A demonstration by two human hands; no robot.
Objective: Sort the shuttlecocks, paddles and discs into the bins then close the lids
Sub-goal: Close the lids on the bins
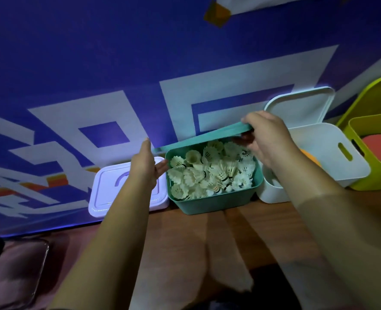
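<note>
A teal bin [216, 203] stands on the wooden table, filled with several white shuttlecocks [209, 171]. Its teal lid [207, 136] is held tilted above the bin's far edge. My right hand [265, 135] grips the lid's right end. My left hand [148, 163] is at the lid's left end, fingers spread beside the bin's left rim; its grip is hard to make out. Right of it, a white bin [332, 151] stands with its lid [301, 106] raised and something orange [310, 156] inside. A green bin [372, 130] holds red paddles [379, 144].
A lilac bin [109, 193] with its lid shut stands left of the teal bin. A blue and white patterned wall [140, 74] rises right behind the bins. A dark flat object [17, 265] lies at the table's near left. Bare wood [185, 242] lies in front of the bins.
</note>
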